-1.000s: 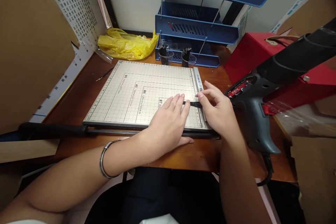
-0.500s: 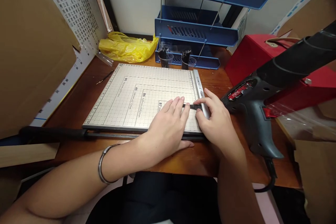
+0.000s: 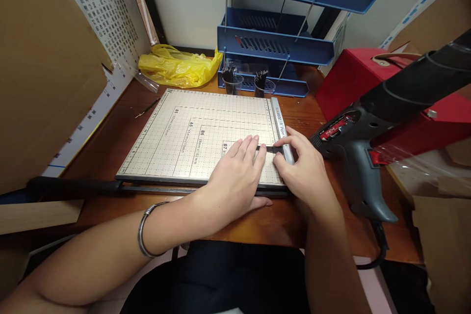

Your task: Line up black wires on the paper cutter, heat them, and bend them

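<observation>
Two clear cups (image 3: 233, 86) (image 3: 265, 87), far side, hold black strands; left hand (image 3: 237, 169) lies flat; right hand (image 3: 303, 159) pinches black bundle (image 3: 273, 149).

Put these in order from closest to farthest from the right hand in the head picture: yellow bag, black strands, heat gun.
From the right hand:
1. Black strands, at its fingertips.
2. Heat gun, just to its right.
3. Yellow bag, off to the left, at the back.
</observation>
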Available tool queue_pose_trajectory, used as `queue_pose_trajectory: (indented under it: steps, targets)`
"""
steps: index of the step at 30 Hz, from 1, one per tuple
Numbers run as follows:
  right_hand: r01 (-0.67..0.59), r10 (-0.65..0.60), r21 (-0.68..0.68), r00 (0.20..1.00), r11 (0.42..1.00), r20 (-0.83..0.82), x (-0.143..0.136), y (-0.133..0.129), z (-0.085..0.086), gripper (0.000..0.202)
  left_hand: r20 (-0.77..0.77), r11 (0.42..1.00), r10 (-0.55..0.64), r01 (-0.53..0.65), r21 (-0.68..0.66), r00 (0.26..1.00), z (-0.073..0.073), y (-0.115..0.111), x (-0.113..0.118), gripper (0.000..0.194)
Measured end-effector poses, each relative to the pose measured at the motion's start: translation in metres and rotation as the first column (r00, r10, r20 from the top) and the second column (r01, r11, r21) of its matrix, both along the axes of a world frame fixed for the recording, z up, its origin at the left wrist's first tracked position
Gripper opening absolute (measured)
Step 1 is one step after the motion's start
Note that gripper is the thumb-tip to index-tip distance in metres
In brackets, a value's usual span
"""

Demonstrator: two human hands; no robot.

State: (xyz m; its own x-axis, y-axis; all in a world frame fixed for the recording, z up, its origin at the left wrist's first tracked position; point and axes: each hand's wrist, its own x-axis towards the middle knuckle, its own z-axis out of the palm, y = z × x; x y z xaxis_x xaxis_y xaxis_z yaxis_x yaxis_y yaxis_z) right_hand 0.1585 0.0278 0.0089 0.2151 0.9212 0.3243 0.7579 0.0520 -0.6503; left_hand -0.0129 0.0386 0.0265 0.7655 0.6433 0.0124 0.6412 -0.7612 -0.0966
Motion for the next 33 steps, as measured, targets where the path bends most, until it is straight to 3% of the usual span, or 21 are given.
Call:
queue_pose_trajectory:
  steps: [25,33]
  targets:
    - [0.022,-0.022,0.005,0.999,1.0,-0.029,-0.0002,0.0018,-0.0001,0.02,0.022,1.0,-0.022,0.022,-0.006,1.0,-0.0021,-0.001,0.0,0.109]
    - [0.028,-0.028,-0.003,0.999,1.0,-0.041,-0.0006,0.0015,-0.0004,0.02,0.047,1.0,-0.019,0.018,0.02,0.999,-0.0066,-0.0015,0.0024,0.118]
